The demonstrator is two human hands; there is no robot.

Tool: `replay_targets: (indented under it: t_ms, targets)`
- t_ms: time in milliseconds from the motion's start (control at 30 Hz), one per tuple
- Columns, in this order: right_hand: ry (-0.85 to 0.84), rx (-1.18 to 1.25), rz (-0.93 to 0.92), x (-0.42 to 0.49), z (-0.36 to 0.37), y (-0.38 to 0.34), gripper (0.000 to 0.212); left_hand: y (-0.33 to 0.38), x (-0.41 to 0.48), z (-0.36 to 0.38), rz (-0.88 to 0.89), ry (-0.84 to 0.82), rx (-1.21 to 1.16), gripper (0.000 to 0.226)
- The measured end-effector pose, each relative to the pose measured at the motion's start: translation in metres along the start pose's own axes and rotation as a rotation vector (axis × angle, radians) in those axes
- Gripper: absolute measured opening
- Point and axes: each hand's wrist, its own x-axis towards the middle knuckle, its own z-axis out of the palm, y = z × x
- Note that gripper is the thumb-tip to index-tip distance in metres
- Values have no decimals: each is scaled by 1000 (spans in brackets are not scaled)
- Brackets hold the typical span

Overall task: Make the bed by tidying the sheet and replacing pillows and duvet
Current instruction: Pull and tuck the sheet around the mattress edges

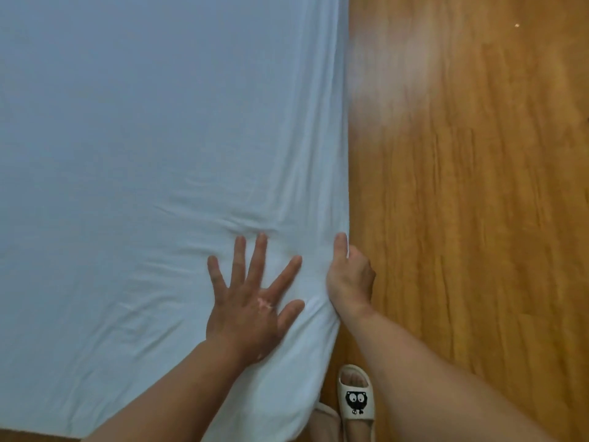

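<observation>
A pale blue-white sheet (143, 138) covers the mattress and fills the left and middle of the view. It lies smooth at the far side and wrinkled near the right corner. My left hand (255, 301) presses flat on the sheet near that corner, fingers spread. My right hand (349, 275) grips the sheet at the mattress's right edge, thumb on top and fingers curled down over the side, out of sight. No pillow or duvet is in view.
Wooden floor (478, 186) runs along the right side of the bed. My foot in a white slipper (355, 400) with a black cartoon print stands close to the bed's corner.
</observation>
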Motion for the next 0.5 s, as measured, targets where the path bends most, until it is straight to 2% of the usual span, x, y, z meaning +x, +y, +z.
replay_targets:
  t_ms: [133, 233, 300, 367, 400, 433, 500]
  targets:
    - [-18, -21, 11, 10, 9, 20, 59, 5, 3, 2, 126, -5, 61, 73]
    - [-183, 48, 116, 16, 20, 22, 57, -23, 13, -10, 35, 2, 5, 77]
    - [-251, -95, 127, 23, 7, 20, 42, -40, 18, -13, -59, -27, -9, 81]
    - [-176, -320, 122, 27, -13, 19, 20, -42, 16, -10, -75, -37, -7, 82]
    - [-104, -359, 105, 22, -20, 16, 29, -39, 15, -9, -74, -51, -5, 81]
    - [-14, -331, 11, 12, -22, 10, 40, -36, 14, -9, -73, -62, 1, 80]
    - [126, -226, -352, -21, -11, -14, 47, -35, 13, -7, -68, -82, 7, 77]
